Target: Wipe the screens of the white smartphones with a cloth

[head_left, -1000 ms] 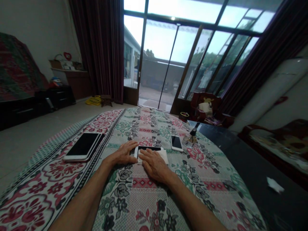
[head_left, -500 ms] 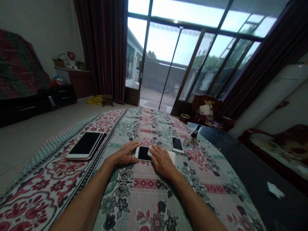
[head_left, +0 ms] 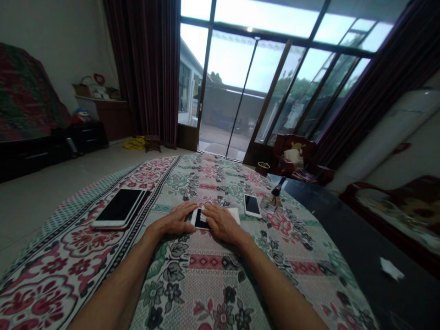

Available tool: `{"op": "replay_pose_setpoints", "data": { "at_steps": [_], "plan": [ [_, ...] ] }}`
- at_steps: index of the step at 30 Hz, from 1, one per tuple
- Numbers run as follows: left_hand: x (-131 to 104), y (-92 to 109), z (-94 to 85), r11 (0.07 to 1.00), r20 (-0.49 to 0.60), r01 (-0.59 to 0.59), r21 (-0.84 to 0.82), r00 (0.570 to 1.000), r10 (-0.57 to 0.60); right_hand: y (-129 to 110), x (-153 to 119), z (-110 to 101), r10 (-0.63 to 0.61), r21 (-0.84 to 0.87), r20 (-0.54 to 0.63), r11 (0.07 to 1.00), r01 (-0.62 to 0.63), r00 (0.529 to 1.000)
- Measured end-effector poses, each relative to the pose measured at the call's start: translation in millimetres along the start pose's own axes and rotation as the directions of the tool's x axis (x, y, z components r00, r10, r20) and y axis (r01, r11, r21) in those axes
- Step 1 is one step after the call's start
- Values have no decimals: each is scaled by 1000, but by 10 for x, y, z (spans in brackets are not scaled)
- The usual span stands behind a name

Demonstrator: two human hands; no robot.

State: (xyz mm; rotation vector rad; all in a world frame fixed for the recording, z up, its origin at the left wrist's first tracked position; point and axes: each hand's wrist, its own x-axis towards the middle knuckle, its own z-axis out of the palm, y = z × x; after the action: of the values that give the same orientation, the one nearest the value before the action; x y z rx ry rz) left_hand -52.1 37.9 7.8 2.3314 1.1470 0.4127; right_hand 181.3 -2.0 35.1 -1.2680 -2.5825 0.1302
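A white phone with a dark screen (head_left: 201, 223) lies flat on the patterned tablecloth (head_left: 220, 293) between my hands. My left hand (head_left: 179, 218) grips its left end between thumb and fingers. Over its right part lies my right hand (head_left: 222, 223), pressing a white cloth or tissue (head_left: 235, 214) onto the screen; part of that cloth sticks out past the hand. To the right rests another white phone (head_left: 252, 206), touched by neither hand. Farther left are stacked larger devices with a black screen on top (head_left: 118, 208).
A clear glass container with a dark brush-like object (head_left: 276, 195) stands right of the second phone. Beyond the cloth's right edge, a crumpled white tissue (head_left: 392, 269) lies on a dark surface (head_left: 347, 247). A red-brown chair (head_left: 295, 151) is behind.
My right hand has slid left along the phone with the white cloth, covering more of the screen. My left hand still holds the phone's left end.
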Motion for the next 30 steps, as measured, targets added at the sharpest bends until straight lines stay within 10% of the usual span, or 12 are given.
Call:
{"op": "replay_pose_setpoints", "data": {
  "at_steps": [14, 30],
  "plan": [
    [-37, 88, -43, 999, 17, 42, 16, 999, -43, -86, -727, -103, 17, -25, 9, 1000, -17, 1000],
    [-36, 99, -52, 999, 13, 48, 1, 999, -48, 212, -522, -83, 103, -62, -96, 992, -109, 990]
  ]
}}
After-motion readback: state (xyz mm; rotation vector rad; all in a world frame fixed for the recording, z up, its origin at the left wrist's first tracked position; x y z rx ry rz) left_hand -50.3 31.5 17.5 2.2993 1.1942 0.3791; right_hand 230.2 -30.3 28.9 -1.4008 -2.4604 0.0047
